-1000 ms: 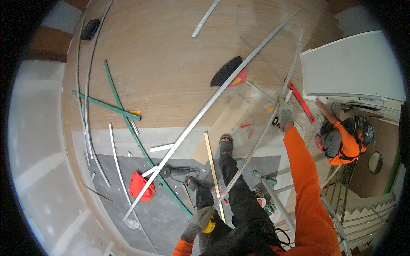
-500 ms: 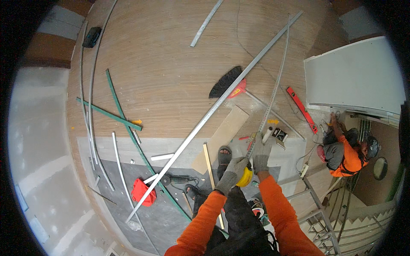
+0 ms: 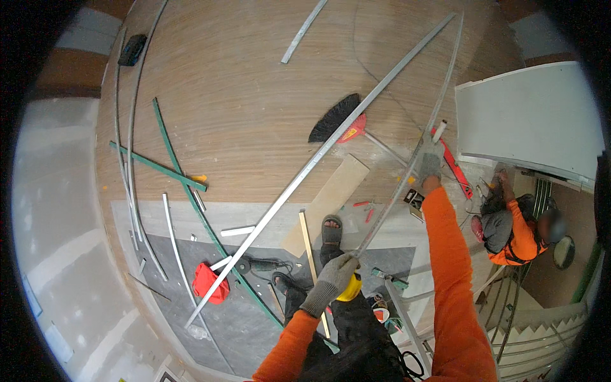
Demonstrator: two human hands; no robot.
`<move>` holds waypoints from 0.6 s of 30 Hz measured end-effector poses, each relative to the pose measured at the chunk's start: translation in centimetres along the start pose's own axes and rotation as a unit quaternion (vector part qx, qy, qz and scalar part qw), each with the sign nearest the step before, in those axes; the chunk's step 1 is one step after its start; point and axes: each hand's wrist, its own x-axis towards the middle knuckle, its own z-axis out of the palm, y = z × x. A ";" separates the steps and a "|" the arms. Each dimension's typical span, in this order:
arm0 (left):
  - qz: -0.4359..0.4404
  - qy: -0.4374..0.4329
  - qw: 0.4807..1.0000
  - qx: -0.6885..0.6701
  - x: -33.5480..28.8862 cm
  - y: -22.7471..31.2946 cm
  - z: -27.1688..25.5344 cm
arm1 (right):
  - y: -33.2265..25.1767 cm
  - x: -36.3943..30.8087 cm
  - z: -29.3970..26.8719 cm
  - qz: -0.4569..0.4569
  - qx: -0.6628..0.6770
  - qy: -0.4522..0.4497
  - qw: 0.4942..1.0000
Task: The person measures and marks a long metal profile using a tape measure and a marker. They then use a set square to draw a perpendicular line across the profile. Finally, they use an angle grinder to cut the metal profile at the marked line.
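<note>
My left hand (image 3: 335,280), in a grey knit glove, is closed round a yellow tape measure (image 3: 349,288) just above my lap. Its long blade (image 3: 387,213) runs out up and to the right, bowing toward the far end of a long metal channel (image 3: 305,170). Along that blade reaches my right hand (image 3: 431,164), also gloved, with the arm stretched forward. A pale cylinder with a dark tip (image 3: 439,130) sticks up from its closed fingers; its kind is unclear. Whether these fingers also grip the blade is hard to see.
A broom (image 3: 337,121) lies under the channel. Green metal strips (image 3: 172,153), a red bag (image 3: 210,284), an angle grinder (image 3: 258,265) and a board (image 3: 334,197) lie around. A red spirit level (image 3: 455,169) is right, near a crouching co-worker (image 3: 515,229). A ladder (image 3: 407,318) stands close by.
My right hand has moved away from the left one, forward and right along the blade, carrying the pale cylinder. The blade's far end has swung right. My left hand has shifted slightly down and left.
</note>
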 end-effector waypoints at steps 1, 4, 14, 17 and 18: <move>0.007 0.016 1.000 0.001 -0.6 -0.7 -0.5 | -1.3 0.7 1.1 0.066 0.023 0.005 0.998; -0.024 0.049 0.997 0.051 -2.7 -0.7 -1.3 | -4.9 3.9 2.3 0.189 0.053 0.012 0.980; -0.039 0.091 0.991 0.089 -2.0 2.4 -1.5 | 5.7 17.2 6.9 0.035 -0.102 0.005 0.994; -0.006 0.052 0.996 0.071 -0.3 4.4 -1.2 | 10.1 25.6 0.8 -0.157 -0.435 0.001 0.887; 0.006 0.044 0.996 0.080 0.0 5.0 -1.1 | 11.3 28.1 -1.0 -0.196 -0.536 -0.011 0.821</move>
